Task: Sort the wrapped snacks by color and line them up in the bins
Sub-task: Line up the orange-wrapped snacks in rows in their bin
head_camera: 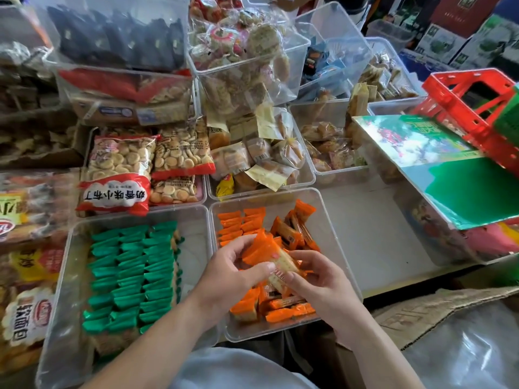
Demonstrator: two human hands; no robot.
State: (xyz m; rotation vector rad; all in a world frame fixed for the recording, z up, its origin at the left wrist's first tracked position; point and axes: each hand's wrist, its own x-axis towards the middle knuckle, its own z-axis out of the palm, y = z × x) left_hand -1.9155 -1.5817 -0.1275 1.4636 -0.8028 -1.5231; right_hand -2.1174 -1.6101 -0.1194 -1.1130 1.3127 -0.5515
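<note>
My hands, left hand (233,276) and right hand (320,280), pinched one orange packet (262,252) together over the orange bin (335,237); its long axis ran diagonally, the neat orange rows (238,223) lying just beyond, nearer my left hand.

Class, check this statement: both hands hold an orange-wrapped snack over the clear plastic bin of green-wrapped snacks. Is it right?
Wrong bin. The head view shows the left hand and right hand holding the orange-wrapped snack over the clear plastic bin of orange-wrapped snacks; the green-wrapped snacks fill the neighbouring clear bin.
</note>
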